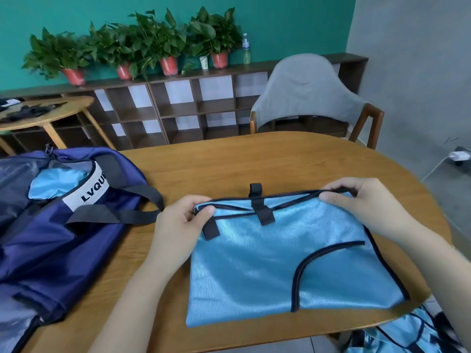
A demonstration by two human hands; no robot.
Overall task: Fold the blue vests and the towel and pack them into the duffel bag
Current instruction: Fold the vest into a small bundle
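Note:
A light blue vest [254, 263] with dark trim and black straps lies folded flat on the wooden table [254, 161]. My left hand [178, 222] pinches its far left corner. My right hand [364, 200] pinches the far right edge of the same vest. A navy duffel bag [51, 238] lies open at the left of the table, and blue fabric [56, 182] shows inside its opening. More blue vests [407, 335] are heaped below the table's near right edge. No towel is in view.
A grey chair [311, 95] stands behind the table. A second round table [51, 110] with dark items is at the back left. Potted plants [153, 42] and a bottle [246, 49] top a cubby shelf [178, 110]. A charger [458, 156] is plugged in at right.

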